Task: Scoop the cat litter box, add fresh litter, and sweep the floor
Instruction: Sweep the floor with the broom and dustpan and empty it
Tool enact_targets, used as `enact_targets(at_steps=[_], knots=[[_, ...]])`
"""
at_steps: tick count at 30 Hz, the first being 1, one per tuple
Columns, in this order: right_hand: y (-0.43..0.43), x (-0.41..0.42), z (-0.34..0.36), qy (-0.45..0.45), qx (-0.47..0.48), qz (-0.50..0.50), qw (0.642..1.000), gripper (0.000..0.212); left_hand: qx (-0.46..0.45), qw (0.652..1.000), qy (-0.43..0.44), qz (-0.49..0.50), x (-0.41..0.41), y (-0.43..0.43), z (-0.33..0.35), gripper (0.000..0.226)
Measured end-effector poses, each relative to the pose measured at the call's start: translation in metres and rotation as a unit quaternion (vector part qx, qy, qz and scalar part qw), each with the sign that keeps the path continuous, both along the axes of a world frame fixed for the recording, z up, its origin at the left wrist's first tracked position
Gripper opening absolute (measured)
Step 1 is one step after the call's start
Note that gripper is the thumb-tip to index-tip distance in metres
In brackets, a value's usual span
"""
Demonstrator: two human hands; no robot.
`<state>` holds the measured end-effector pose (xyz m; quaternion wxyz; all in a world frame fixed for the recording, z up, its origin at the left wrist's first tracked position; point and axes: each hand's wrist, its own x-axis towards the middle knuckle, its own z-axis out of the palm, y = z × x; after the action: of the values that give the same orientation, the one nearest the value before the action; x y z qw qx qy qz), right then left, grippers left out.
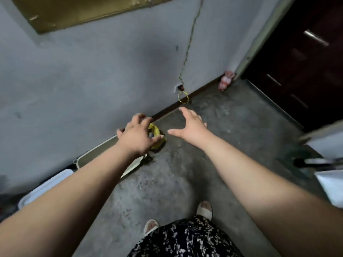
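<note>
A white-rimmed litter box [96, 152] with grey-brown litter lies on the floor along the wall, partly hidden by my left forearm. A yellow plastic bag [157, 135] sits on the floor at its far end. My left hand [138, 134] hovers over the bag and the box's end, fingers spread and loosely bent, holding nothing. To the right, my right hand [191, 127] is stretched out over the bare concrete floor [185, 173], fingers apart, empty.
A white lidded tub [46, 188] stands left of the litter box by the wall. A yellow cable loop [183, 98] hangs from a wall socket. A pink toy [225, 80] sits in the corner by a dark door [306, 62]. White objects are at the right edge.
</note>
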<state>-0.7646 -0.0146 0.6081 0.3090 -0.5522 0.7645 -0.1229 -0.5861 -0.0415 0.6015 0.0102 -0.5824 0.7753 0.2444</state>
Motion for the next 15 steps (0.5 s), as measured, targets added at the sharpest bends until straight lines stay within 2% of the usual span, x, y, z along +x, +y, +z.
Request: enact_targets(at_steps=[3, 7, 15], knots=[[0.023, -0.023, 0.002, -0.040, 0.010, -0.036, 0.998, 0.090, 0.004, 1.000, 0.000, -0.030, -0.028, 0.012, 0.004, 0.071], [0.084, -0.105, 0.008, -0.114, 0.003, -0.151, 0.982, 0.078, -0.006, 0.992, 0.019, -0.127, -0.111, 0.043, 0.012, 0.071], [0.215, -0.279, 0.000, -0.111, -0.007, -0.294, 0.949, 0.072, 0.010, 0.963, 0.042, -0.265, -0.302, 0.123, 0.015, 0.068]])
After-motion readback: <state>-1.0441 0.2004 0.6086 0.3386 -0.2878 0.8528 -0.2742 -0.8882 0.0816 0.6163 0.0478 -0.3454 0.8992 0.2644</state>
